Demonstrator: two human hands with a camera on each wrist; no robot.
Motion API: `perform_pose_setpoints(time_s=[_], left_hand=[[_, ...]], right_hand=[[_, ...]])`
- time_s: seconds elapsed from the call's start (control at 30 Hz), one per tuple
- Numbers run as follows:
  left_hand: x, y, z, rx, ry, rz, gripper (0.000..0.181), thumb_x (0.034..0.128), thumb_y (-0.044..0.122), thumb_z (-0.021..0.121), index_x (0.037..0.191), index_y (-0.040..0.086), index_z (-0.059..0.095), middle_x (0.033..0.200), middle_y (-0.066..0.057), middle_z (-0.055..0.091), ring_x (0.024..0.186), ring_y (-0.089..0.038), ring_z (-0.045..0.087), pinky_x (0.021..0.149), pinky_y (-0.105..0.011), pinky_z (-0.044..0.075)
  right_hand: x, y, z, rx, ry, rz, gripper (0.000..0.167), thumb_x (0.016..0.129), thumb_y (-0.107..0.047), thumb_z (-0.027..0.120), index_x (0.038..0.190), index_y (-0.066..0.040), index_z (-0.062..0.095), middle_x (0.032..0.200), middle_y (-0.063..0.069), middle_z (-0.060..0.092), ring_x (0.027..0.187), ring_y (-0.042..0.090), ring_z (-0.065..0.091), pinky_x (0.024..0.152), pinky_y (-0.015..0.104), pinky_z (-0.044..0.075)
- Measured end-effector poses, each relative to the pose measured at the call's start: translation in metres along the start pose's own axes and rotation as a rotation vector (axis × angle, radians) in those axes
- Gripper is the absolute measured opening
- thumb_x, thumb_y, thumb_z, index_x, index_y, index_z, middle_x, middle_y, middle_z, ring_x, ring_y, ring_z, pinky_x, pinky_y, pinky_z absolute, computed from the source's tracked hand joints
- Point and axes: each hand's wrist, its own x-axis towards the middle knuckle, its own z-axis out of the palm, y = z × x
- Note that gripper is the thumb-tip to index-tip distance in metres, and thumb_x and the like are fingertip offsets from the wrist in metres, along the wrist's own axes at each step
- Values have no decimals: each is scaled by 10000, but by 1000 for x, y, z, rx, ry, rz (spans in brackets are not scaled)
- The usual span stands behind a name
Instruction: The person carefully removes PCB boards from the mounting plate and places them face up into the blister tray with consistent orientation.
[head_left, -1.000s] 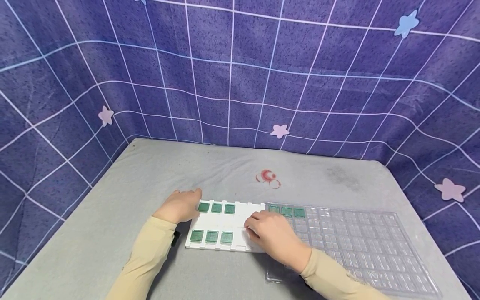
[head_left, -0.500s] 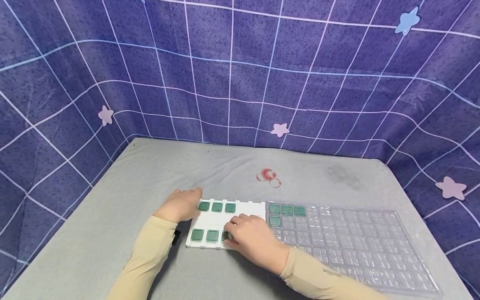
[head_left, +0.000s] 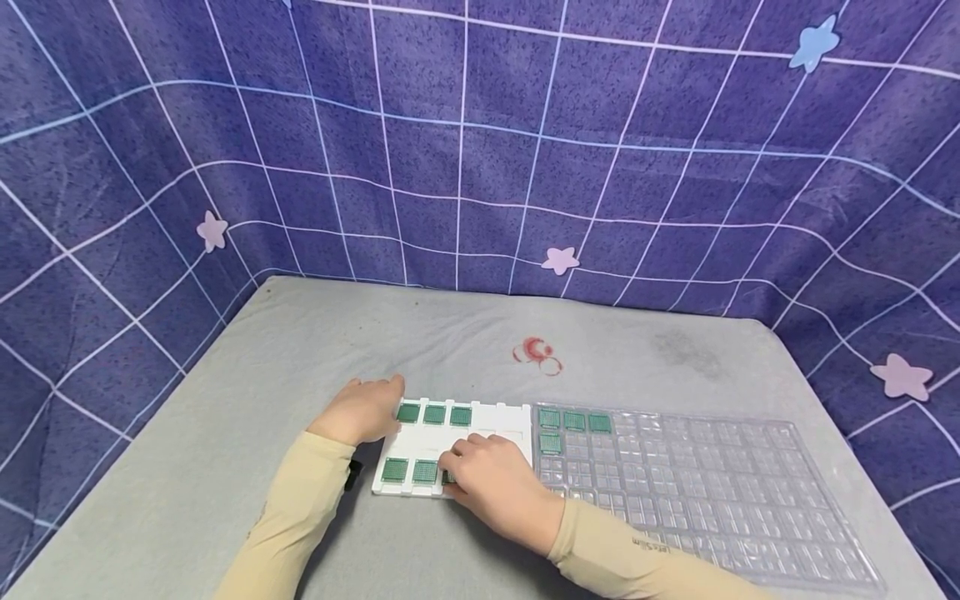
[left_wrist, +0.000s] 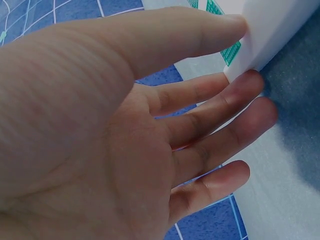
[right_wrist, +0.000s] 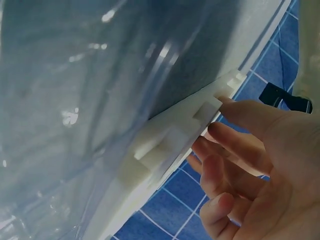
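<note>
A white tray (head_left: pixel 420 439) lies flat with green square circuit boards along its back and front rows. My left hand (head_left: pixel 362 410) holds the tray's left end; in the left wrist view the thumb (left_wrist: pixel 220 32) presses its edge, other fingers extended beside it. Over the front row, my right hand (head_left: pixel 501 483) has thumb and fingers about the third circuit board (head_left: pixel 447 477), mostly hidden beneath them. In the right wrist view the right thumb (right_wrist: pixel 245 114) lies at the tray's notched edge. Several boards sit in the clear plastic blister tray's (head_left: pixel 792 429) back left pockets, one being a second-row board (head_left: pixel 550 443).
The blister tray adjoins the white tray's right end and reaches to the table's right side. Grey cloth (head_left: pixel 300 333) covers the table, with a red mark (head_left: pixel 534 348) near the back. A purple gridded curtain (head_left: pixel 420 167) encloses the back and sides.
My right hand has moved left from the white tray's right part to the third front board. A board now shows in the blister tray's second row. My left hand stays put.
</note>
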Motion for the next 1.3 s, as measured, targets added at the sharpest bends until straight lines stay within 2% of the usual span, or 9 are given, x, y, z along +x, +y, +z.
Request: perform_pose_setpoints(time_s=[0.17,0.4,0.77,1.07,1.3], left_hand=[[0,1,0,0,3,2,597,870,159,768,1363,-62,513,1271,-227,681,1208,-414,639,1106,-587,396],[0,0,1,4,18,7,547,867,156,766,1320,-51,538,1250,-222,694,1186,-407,655,1087,-573,406],[0,0,1,-3,7,-4,610,874,160,762,1378,-67,505,1295,-238,672,1228,-421,633,1132,-595,367],[1,-1,1,15,18,0,500,864,167,775,1272,-29,563,1206,-201,710,1137,-392,673,1060,-565,418],[0,0,0,8,10,1,546,869,165,769,1317,-47,540,1250,-217,694,1186,-405,653,1088,-577,403]], right_hand=[[0,0,0,-6,-11,25,246,788,-435,835,860,-248,692,810,-122,673,745,82,634,604,227,474],[1,1,-1,-11,-4,9,261,773,-426,844,804,-238,666,755,-111,647,697,92,618,581,231,453],[3,3,-3,-2,-23,-8,256,780,-411,840,786,-235,654,732,-109,622,668,84,593,556,216,414],[4,4,-5,21,-20,-2,238,775,-383,844,777,-241,652,740,-110,628,680,88,605,561,222,432],[3,5,-7,40,-17,2,234,766,-358,848,763,-236,648,729,-112,616,668,85,594,544,216,407]])
